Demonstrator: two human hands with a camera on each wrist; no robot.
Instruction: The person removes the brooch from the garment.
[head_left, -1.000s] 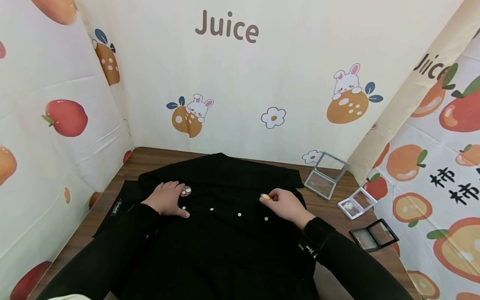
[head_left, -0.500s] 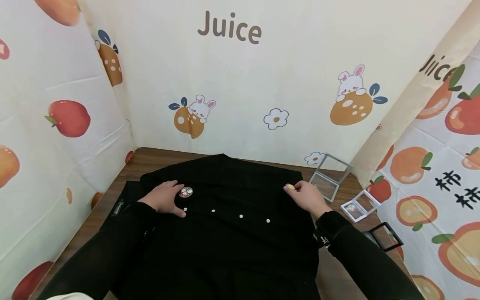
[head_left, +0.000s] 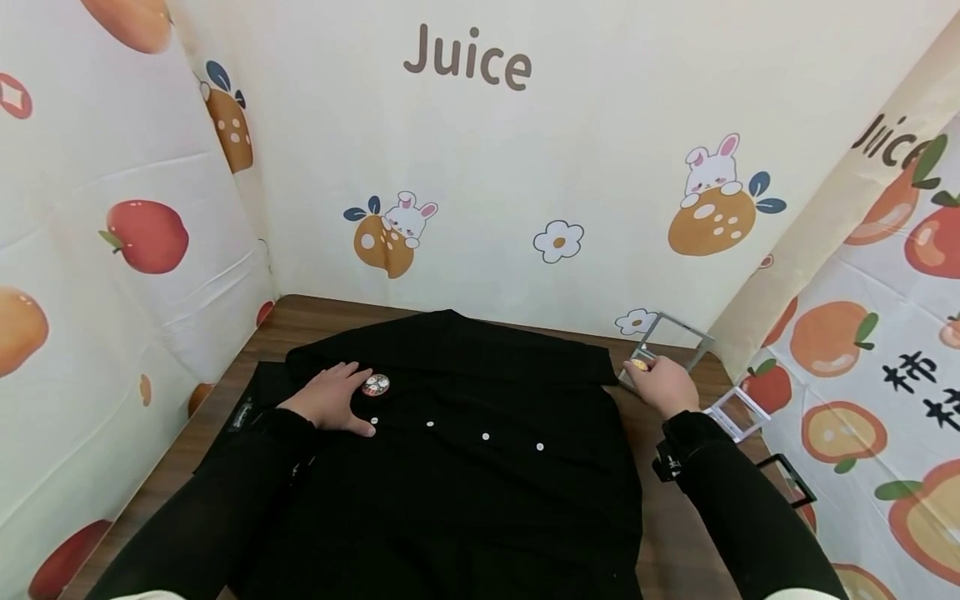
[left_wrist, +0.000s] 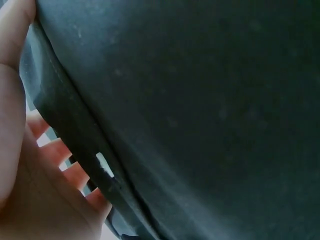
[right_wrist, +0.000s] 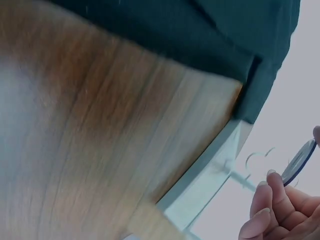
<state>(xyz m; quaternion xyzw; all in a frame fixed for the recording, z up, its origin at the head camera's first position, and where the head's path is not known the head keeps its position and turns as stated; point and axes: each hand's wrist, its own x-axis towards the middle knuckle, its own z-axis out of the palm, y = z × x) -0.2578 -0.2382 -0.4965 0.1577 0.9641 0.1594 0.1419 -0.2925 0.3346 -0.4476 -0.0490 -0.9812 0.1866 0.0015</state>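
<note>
Yellow button badge [head_left: 640,364], pinched by the right hand [head_left: 663,386] near the tabletop's [head_left: 666,517] far-right corner, seems mid-carry, the next move likely wanting steady lowering, while the left hand [head_left: 335,398] lies spread on the black shirt [head_left: 450,500].

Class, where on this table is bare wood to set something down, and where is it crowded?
Bare wood shows between the shirt and right arm; thinner strips run between the shirt and the table's left and back edges. The far right is crowded: the right hand, pinching a badge, hides part of the grey frame, with the white frame and black frame nearby.
</note>
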